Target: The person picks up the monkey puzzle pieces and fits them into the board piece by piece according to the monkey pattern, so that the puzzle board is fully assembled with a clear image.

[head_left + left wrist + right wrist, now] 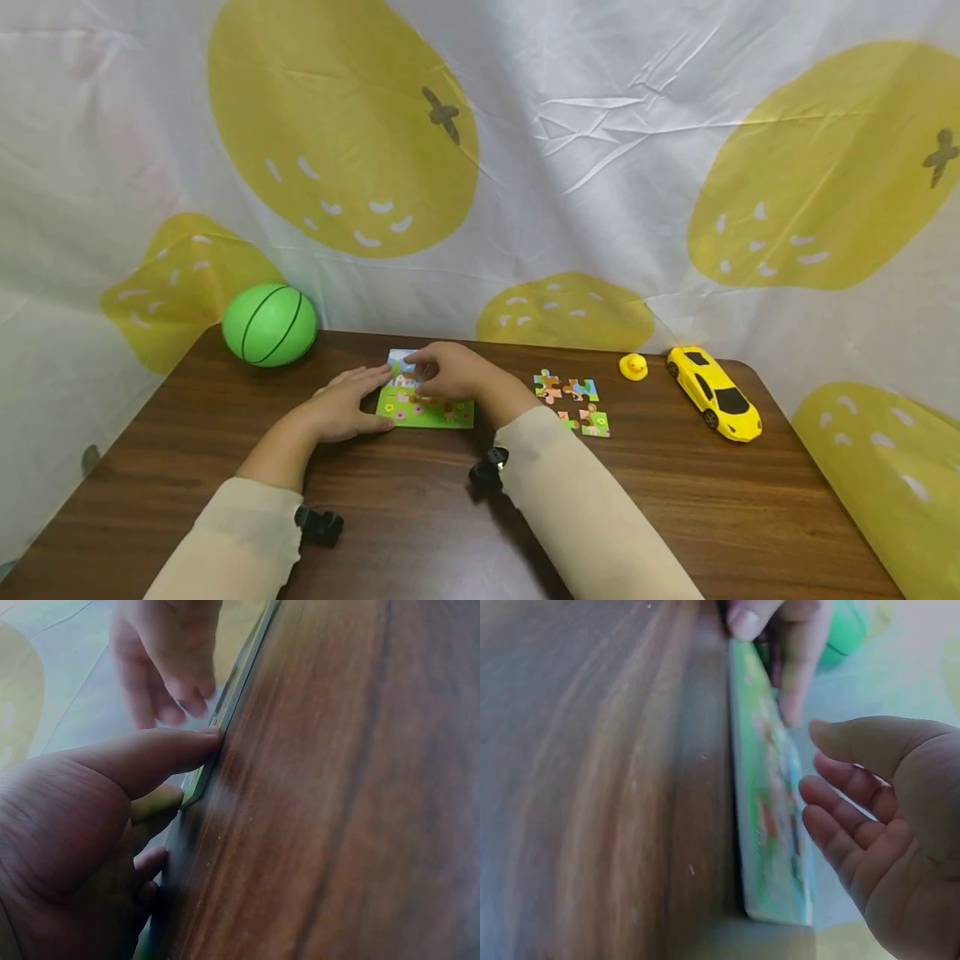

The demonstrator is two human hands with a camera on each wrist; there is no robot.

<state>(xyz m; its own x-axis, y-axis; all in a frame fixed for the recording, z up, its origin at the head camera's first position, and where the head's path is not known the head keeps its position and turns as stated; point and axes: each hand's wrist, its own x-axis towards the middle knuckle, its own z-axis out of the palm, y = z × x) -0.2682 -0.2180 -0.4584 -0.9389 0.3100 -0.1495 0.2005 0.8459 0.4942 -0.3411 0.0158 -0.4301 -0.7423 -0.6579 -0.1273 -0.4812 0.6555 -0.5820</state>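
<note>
A flat jigsaw puzzle board (423, 418) with a bright cartoon picture lies on the table. At its left side my left hand (341, 408) rests with fairly straight fingers, the thumb by the near left corner. In the left wrist view, the thumb (161, 754) meets the board's edge. Over the board's upper middle hovers my right hand (455, 372), fingers loosely bent. The right wrist view shows nothing between this hand's (885, 802) thumb and fingers, which are apart from the board (765, 817). Several loose puzzle pieces (596, 422) lie to the right, partly hidden by the right forearm.
A green ball (270, 325) stands at the table's back left corner. Toward the back right are a small yellow duck (633, 367) and a yellow toy car (715, 396). A white curtain (517, 275) with yellow fruit shapes hangs behind the wooden table (405, 517).
</note>
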